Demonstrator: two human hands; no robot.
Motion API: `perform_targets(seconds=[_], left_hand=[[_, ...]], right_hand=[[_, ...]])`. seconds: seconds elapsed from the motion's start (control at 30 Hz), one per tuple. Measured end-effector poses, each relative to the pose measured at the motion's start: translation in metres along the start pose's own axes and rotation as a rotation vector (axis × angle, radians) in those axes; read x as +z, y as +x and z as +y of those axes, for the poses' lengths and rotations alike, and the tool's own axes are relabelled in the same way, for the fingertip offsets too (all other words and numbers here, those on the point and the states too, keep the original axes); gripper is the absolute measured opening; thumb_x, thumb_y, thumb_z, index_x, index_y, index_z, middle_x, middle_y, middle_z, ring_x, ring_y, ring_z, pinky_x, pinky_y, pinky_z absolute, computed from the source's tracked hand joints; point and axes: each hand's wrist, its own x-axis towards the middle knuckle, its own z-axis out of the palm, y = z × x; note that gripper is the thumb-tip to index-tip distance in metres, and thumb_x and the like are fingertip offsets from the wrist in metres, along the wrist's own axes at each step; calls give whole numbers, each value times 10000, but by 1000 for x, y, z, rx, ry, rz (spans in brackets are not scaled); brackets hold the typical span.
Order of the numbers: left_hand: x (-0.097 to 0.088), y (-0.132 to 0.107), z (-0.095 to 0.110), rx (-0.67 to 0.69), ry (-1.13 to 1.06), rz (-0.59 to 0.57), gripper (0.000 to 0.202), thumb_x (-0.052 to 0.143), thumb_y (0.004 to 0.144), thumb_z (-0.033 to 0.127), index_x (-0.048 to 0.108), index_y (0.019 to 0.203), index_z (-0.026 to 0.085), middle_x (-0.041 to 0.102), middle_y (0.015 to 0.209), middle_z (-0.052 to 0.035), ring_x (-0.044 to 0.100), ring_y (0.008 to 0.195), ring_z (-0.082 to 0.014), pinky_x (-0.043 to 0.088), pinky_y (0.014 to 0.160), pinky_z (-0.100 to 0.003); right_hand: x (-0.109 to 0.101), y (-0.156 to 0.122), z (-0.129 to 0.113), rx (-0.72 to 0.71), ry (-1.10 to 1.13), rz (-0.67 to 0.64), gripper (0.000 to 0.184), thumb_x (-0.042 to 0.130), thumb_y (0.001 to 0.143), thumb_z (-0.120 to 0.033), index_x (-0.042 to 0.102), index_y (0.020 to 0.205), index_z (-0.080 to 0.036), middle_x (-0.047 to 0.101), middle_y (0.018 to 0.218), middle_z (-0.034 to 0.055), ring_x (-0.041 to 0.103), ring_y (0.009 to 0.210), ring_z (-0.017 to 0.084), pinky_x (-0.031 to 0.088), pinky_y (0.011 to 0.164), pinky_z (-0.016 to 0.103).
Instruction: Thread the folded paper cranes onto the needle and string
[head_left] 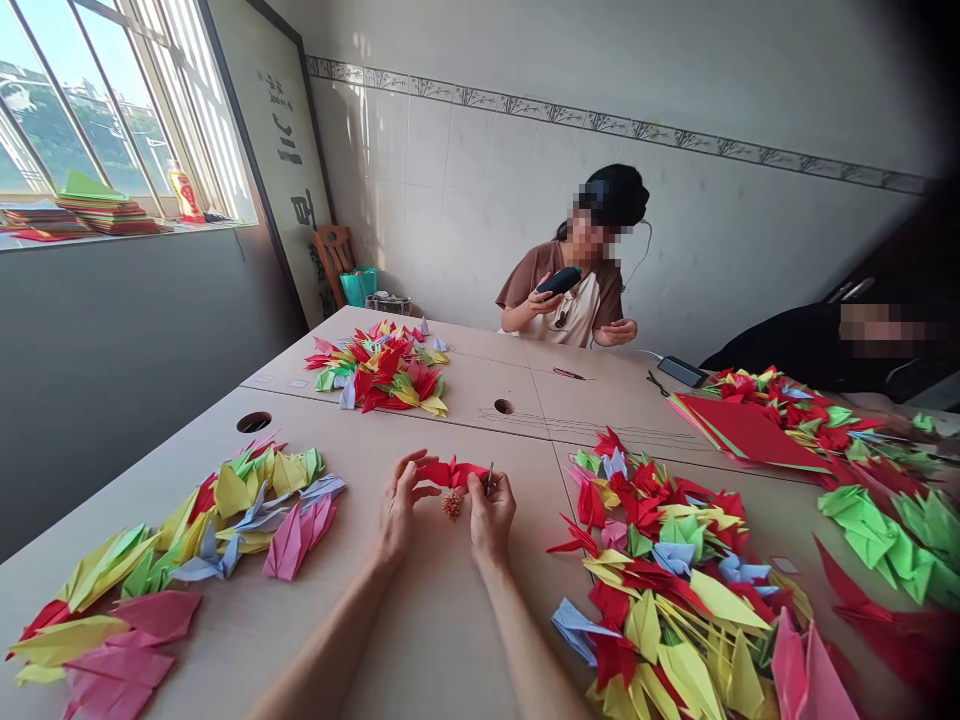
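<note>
A red folded paper crane [453, 470] is stretched between my two hands over the table. My left hand [405, 500] has its fingertips at the crane's left wing, the other fingers loosely curved. At the right wing, my right hand [491, 510] pinches the paper between thumb and fingers. A small dark metal tool [490, 478] sticks up from the right hand; its kind is partly hidden by the fingers. Just below the crane is a small cluster of orange-brown beads [452, 504]. Whether the beads hang or lie on the table, I cannot tell.
Folded paper cranes lie in piles at the left [225, 510], right [675, 570] and far side [382, 370]. Red paper sheets [750, 430] and a phone [681, 371] lie farther right. Across the table, a person [562, 270] holds a dark oblong object [559, 281]; another person leans at right.
</note>
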Motion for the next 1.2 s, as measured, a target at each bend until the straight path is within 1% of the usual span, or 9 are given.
perform_targets(seconds=[0.17,0.33,0.43,0.6,0.67,0.77,0.9,1.03,1.2], left_hand=[[5,-5,-3,150,85,8,218,548,824,298,459,1005,214,505,1244,-94,573,1029,-200,506,808,-352],[6,-8,-4,221,267,-65,205,593,794,276,565,983,203,470,1253,-96,561,1042,-201,499,856,-346],[7,-6,-5,194,266,-124,300,588,800,292,583,1089,212,536,1178,-94,581,1010,-197,506,846,-336],[8,-3,-12,41,144,-137,387,528,836,359,540,1184,189,634,1076,-90,648,823,-184,540,705,-309],[8,-2,-15,27,118,-106,383,527,834,377,555,1159,177,649,1052,-87,655,801,-188,542,689,-312],[5,0,-16,89,134,-1,351,570,805,377,595,1089,172,662,1042,-92,652,859,-204,533,748,-329],[1,3,-15,179,153,105,343,589,795,362,596,1087,183,629,1136,-112,600,1026,-223,489,867,-360],[0,4,-16,181,146,132,333,582,795,365,597,1074,184,636,1114,-107,591,1034,-226,489,859,-361],[-1,5,-18,204,133,133,264,585,799,335,569,1012,181,637,1020,-84,604,952,-195,492,836,-348]], right_hand=[[1,-2,-5,0,20,-17,197,574,797,-338,469,742,-180,625,615,3,575,541,124,443,530,227],[1,-2,-5,-37,-47,-25,218,574,788,-366,485,737,-173,614,623,4,579,565,128,455,526,225],[1,-2,-4,-48,-63,-47,233,592,771,-378,492,742,-170,589,629,-11,551,556,110,454,518,211],[2,-6,-5,-3,-5,-164,224,588,785,-370,473,777,-178,563,622,-25,514,499,91,444,476,202],[3,-8,-4,15,2,-212,225,576,796,-376,461,785,-183,550,608,-33,492,461,83,428,443,198],[4,-10,-2,-25,-50,-255,217,572,802,-373,474,780,-180,547,607,-34,480,461,78,417,442,192],[4,-11,-3,-65,-116,-218,222,583,800,-379,517,818,-168,583,648,-13,507,496,88,426,473,196],[4,-13,-5,-65,-132,-146,234,524,845,-400,509,864,-167,581,623,-13,522,494,101,433,479,204],[1,-12,-2,-255,-335,-155,229,524,855,-364,592,914,-154,594,698,18,548,574,116,460,560,225]])
